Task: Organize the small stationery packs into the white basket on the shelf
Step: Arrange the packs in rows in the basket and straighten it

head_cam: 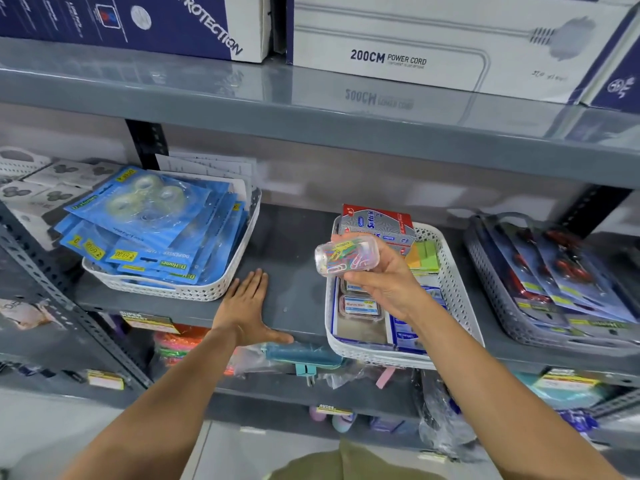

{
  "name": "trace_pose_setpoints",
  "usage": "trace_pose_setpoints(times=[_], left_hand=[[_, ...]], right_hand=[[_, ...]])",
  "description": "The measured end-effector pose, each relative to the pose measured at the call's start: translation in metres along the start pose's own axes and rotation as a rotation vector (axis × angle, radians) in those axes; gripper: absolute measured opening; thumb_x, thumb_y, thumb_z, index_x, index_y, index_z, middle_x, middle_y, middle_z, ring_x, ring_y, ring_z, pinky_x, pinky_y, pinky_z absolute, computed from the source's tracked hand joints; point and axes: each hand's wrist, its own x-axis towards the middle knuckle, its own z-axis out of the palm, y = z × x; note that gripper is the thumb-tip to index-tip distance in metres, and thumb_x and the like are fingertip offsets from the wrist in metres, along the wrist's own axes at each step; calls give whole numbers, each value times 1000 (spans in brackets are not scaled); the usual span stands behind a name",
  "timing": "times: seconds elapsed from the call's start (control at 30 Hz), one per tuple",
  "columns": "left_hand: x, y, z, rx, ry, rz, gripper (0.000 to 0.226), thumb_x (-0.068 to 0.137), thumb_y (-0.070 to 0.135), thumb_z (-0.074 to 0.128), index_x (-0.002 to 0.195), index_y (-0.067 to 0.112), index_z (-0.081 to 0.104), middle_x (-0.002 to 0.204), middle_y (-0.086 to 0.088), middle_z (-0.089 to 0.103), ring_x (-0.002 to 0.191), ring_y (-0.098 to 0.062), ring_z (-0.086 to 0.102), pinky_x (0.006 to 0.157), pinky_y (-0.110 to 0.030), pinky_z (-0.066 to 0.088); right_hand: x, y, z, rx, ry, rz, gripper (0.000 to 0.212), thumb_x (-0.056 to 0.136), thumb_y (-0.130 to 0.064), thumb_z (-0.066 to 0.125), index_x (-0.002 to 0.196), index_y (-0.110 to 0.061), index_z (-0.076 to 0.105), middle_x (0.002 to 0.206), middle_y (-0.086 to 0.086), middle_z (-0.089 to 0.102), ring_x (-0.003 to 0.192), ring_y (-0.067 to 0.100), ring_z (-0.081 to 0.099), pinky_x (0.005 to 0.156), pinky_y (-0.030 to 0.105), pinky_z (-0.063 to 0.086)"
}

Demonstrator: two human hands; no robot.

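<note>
My right hand (382, 282) holds a clear plastic box of coloured paper clips (346, 255) above the white basket (457, 289) on the middle shelf. Inside the basket lie a red and silver carton (377, 221), green and orange sticky notes (424, 256), small clear packs with labels (360, 306) and blue packets (405, 332). My left hand (247, 308) rests flat and open on the bare grey shelf (291, 258), to the left of the basket, holding nothing.
A second white basket (194, 289) full of blue tape packs stands at the left. A grey basket (502, 306) of carded items stands at the right. Large boxes fill the shelf above. More goods hang on the shelf below.
</note>
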Motion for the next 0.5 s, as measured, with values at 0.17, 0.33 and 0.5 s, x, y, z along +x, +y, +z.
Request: trace_pose_setpoints(times=[0.17,0.33,0.5], left_hand=[[1,-1,2,2,-10,-3,153,37,105,29,151,14,-17,161,0,-18,148,-17,-15,121,-39,-6],[1,-1,2,2,-11,1,152,38,105,29,151,13,-17,161,-1,-18,148,-17,-15,122,-40,-6],[1,-1,2,9,-13,-7,152,38,105,29,151,14,-18,161,0,-18,148,-17,-16,121,-39,-7]], right_hand=[[-9,-4,-14,-357,103,9,59,63,0,84,114,-18,61,107,-3,72,101,16,67,89,32,54],[-16,-6,-25,-872,108,133,57,61,-23,89,109,-24,59,104,-10,69,100,5,65,82,27,53],[-22,6,-29,-1351,-56,262,57,63,-46,83,113,-30,63,104,-11,69,96,8,63,88,37,53]])
